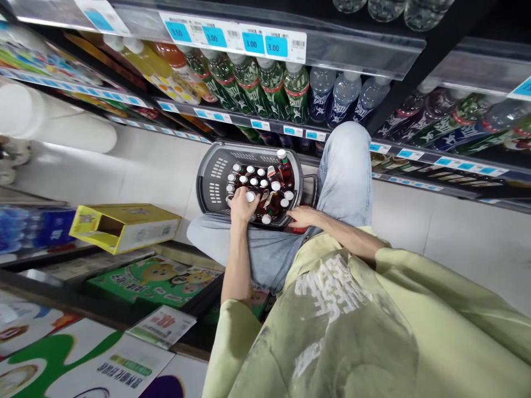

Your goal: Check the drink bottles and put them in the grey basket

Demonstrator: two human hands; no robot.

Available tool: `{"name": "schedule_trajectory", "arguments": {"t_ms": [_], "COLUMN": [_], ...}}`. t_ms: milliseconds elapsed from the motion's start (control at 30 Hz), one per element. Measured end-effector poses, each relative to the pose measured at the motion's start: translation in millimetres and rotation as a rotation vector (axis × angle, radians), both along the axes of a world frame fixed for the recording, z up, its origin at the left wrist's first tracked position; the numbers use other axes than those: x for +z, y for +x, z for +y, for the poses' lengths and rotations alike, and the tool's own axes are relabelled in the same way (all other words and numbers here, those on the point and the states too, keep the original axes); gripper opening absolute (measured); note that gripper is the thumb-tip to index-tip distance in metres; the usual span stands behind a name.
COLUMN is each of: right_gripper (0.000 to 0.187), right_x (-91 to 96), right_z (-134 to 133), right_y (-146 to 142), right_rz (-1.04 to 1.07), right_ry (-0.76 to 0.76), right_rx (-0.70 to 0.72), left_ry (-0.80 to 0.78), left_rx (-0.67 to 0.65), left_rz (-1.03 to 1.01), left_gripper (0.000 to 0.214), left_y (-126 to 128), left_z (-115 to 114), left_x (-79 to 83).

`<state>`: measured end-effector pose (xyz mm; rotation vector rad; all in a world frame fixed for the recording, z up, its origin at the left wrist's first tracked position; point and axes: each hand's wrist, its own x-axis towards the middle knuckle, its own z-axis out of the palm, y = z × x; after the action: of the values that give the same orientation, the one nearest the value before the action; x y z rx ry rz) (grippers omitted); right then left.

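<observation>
A grey shopping basket (215,177) sits on the floor in front of my knees, filled with several small dark-red bottles (269,190) with white caps. My left hand (243,205) reaches into the basket and is closed around one white-capped bottle (250,196) near its front edge. My right hand (302,216) rests at the basket's near right rim beside the handle (312,188), fingers curled over something red I cannot make out. I am crouched, in light jeans and a pale green shirt.
Shelves of green and blue bottled drinks (271,88) with blue price tags (265,43) run behind the basket. An open yellow carton (124,224) and green boxes (153,279) lie on low shelving at left. White floor tiles spread at right.
</observation>
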<state>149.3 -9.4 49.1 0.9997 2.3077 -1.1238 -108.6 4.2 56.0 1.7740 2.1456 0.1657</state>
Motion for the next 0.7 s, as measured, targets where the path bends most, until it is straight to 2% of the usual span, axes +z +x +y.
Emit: {"name": "schedule_trajectory", "arguments": {"t_ms": [133, 200, 333, 500, 600, 700], "right_gripper": [0.043, 0.044, 0.044, 0.044, 0.045, 0.043], "right_x": [-3.9, -5.8, -7.4, -8.6, -10.9, -12.6], "right_z": [0, -1, 0, 0, -1, -2], "right_y": [1, 0, 0, -1, -1, 0], "right_rz": [-0.012, -0.023, -0.027, -0.050, -0.049, -0.037], "right_ry": [0.000, 0.010, 0.006, 0.017, 0.017, 0.023], "right_rx": [0.002, 0.012, 0.001, 0.019, 0.022, 0.007], "left_ry": [-0.238, -0.309, -0.340, -0.387, -0.391, -0.389], "left_rx": [-0.183, -0.240, -0.218, -0.148, -0.175, -0.205], "left_rz": [0.062, 0.075, 0.090, 0.135, 0.147, 0.152], "left_gripper": [0.038, 0.046, 0.058, 0.062, 0.069, 0.064], "left_y": [14, 21, 32, 37, 39, 43], "left_z": [8, 10, 13, 10, 7, 7], "left_x": [-16.7, -24.1, -31.2, -29.9, -31.6, -36.7]}}
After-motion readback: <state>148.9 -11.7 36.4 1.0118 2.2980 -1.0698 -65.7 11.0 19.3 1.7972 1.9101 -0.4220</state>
